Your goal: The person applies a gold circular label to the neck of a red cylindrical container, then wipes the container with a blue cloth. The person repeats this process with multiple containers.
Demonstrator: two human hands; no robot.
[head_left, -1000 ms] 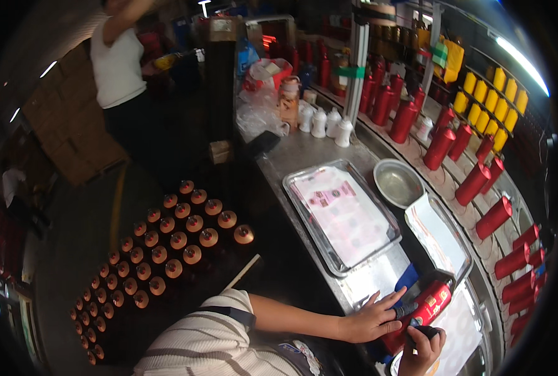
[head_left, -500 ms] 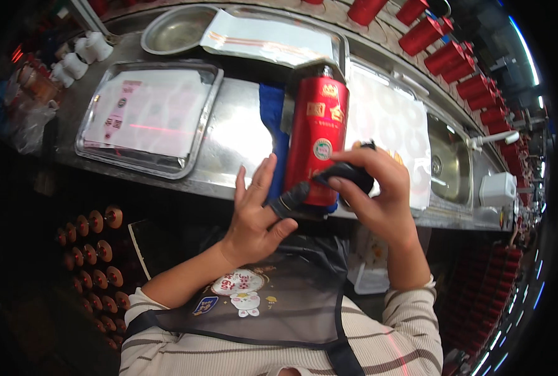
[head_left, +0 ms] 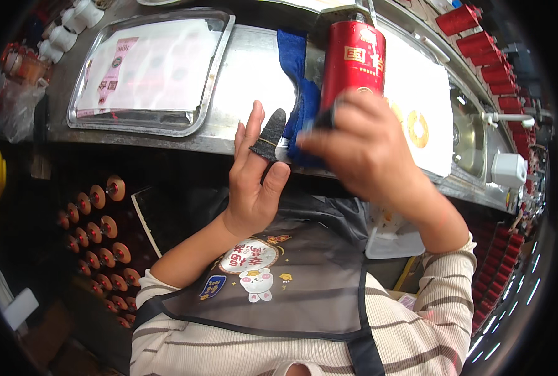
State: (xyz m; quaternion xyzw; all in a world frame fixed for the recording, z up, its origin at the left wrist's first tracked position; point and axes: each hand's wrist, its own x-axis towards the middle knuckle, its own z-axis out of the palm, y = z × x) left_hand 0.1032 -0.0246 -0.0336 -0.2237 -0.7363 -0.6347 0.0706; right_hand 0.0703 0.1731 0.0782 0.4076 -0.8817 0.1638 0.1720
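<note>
A red bottle [head_left: 355, 62] with gold characters lies on the metal bench, its neck pointing away from me. A blue cloth [head_left: 309, 103] runs along its left side. My left hand [head_left: 252, 185] is held up left of the cloth with fingers apart and nothing in the palm. A dark cloth finger cover [head_left: 271, 136] with a thin band sits on one of its fingers. Blurred by motion, my right hand [head_left: 373, 141] is curled over the near end of the bottle, hiding it. A small black object [head_left: 324, 119] shows at its fingers; its kind is unclear.
To the left, a metal tray [head_left: 213, 81] holds printed white sheets. Right of the bottle lies a white sheet [head_left: 434, 88] with gold rings, beside a sink [head_left: 470, 135] with a tap. Red cylinders [head_left: 489, 66] line the far right. Copper-coloured discs [head_left: 106, 225] stand below the bench.
The view has shifted, so the bench sits higher. My left hand has come away from the bottle. My right hand has turned and now covers the bottle's near end.
</note>
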